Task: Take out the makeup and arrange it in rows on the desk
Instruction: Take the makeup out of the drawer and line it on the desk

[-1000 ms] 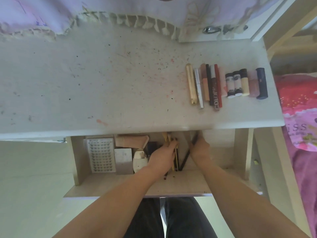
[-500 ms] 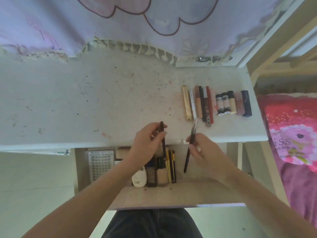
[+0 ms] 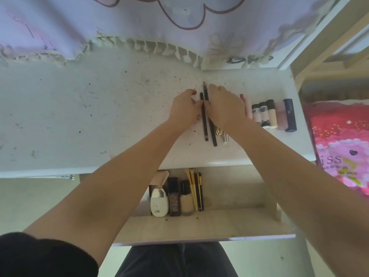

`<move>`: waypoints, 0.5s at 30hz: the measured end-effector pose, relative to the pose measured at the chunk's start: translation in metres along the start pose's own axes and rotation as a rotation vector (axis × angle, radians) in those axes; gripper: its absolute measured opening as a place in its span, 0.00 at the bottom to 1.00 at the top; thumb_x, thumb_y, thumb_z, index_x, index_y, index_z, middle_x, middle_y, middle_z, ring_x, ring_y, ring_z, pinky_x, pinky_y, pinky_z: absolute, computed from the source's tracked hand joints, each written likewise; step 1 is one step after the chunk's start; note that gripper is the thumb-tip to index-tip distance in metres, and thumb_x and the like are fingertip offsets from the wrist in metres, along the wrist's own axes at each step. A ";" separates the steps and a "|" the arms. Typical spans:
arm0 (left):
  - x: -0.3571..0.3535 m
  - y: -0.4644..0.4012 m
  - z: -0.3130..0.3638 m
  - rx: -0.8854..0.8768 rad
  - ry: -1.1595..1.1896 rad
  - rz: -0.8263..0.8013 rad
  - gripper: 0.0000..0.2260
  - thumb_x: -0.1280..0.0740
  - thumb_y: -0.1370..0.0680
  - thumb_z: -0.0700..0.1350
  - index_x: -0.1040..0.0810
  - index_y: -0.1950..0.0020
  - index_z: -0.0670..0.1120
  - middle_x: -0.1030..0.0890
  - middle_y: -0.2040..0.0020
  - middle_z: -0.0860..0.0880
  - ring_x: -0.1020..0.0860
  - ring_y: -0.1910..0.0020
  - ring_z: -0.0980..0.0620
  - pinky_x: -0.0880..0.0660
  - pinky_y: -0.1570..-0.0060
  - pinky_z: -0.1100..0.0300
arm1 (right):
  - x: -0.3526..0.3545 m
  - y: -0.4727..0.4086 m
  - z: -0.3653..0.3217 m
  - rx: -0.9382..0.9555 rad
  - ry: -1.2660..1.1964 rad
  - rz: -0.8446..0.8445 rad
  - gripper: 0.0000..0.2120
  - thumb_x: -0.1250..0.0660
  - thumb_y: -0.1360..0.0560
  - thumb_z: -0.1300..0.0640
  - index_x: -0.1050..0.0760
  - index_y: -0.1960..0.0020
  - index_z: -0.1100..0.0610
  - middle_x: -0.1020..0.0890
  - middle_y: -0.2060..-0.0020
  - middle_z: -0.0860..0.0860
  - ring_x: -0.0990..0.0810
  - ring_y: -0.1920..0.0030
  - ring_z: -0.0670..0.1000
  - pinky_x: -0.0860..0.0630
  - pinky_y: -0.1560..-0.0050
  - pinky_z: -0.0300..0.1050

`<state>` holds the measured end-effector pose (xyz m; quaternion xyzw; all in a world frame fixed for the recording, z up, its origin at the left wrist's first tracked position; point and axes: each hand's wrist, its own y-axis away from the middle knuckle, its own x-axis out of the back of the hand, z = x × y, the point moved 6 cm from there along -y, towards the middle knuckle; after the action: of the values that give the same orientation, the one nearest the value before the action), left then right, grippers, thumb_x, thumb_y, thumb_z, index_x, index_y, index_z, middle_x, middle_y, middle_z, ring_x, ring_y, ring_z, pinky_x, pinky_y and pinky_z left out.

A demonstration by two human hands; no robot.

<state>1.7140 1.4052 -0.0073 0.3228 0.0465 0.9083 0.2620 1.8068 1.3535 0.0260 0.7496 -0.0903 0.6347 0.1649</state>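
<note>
**Both hands setting two dark pencils at the left end of the makeup row**

We see the left hand (image 3: 184,108) lying on the white, speckled counter (image 3: 79,116), its fingers only slightly bent and their tips touching the shorter dark slim makeup pencil (image 3: 204,118) from the left. The right hand (image 3: 223,107) rests beside it, fingers nearly straight and close together, pressing against the longer dark slim pencil (image 3: 209,120) from the right. Neither grip closes round a pencil; both pencils lie flat on the counter, side by side and touching or nearly so, pointing away from us.

The right hand and forearm cover most of the row of makeup: only the ends of a gold tube (image 3: 219,131) and a silver tube (image 3: 225,137) show below the wrist. To the right we make out a pink stick (image 3: 247,106), small bottles (image 3: 263,114) and a navy tube (image 3: 290,114). More makeup (image 3: 179,194) stays in the open wooden drawer (image 3: 229,222), partly hidden by the left forearm.
</note>
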 end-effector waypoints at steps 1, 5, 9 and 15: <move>0.000 0.005 0.002 -0.006 0.010 -0.006 0.17 0.38 0.21 0.43 0.32 0.31 0.44 0.22 0.63 0.52 0.20 0.63 0.53 0.22 0.53 0.58 | 0.003 0.006 0.002 0.003 -0.026 0.016 0.16 0.44 0.20 0.56 0.34 0.34 0.58 0.25 0.42 0.55 0.22 0.47 0.58 0.28 0.50 0.51; 0.006 0.061 0.000 -0.122 0.106 0.019 0.09 0.39 0.20 0.44 0.28 0.40 0.49 0.23 0.62 0.54 0.22 0.69 0.60 0.23 0.63 0.69 | 0.014 0.066 0.008 0.116 -0.335 0.176 0.13 0.44 0.21 0.54 0.26 0.40 0.54 0.21 0.51 0.49 0.21 0.58 0.47 0.27 0.56 0.40; -0.030 0.162 -0.055 -0.168 0.049 -0.160 0.05 0.40 0.20 0.46 0.25 0.48 0.50 0.21 0.61 0.53 0.23 0.65 0.56 0.23 0.62 0.59 | -0.068 0.159 0.015 0.048 -0.462 -0.180 0.10 0.43 0.22 0.54 0.24 0.45 0.51 0.22 0.55 0.43 0.24 0.62 0.42 0.28 0.60 0.38; -0.104 0.190 -0.141 0.235 -0.198 -0.403 0.14 0.44 0.19 0.44 0.29 0.34 0.47 0.20 0.51 0.45 0.21 0.55 0.48 0.23 0.53 0.54 | -0.191 0.213 0.028 -0.317 -0.492 -0.589 0.11 0.43 0.20 0.57 0.26 0.43 0.60 0.19 0.47 0.59 0.21 0.47 0.59 0.27 0.52 0.45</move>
<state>1.6110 1.2018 -0.1284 0.4227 0.1893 0.7900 0.4017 1.7250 1.1314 -0.1372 0.8379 -0.0052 0.3406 0.4264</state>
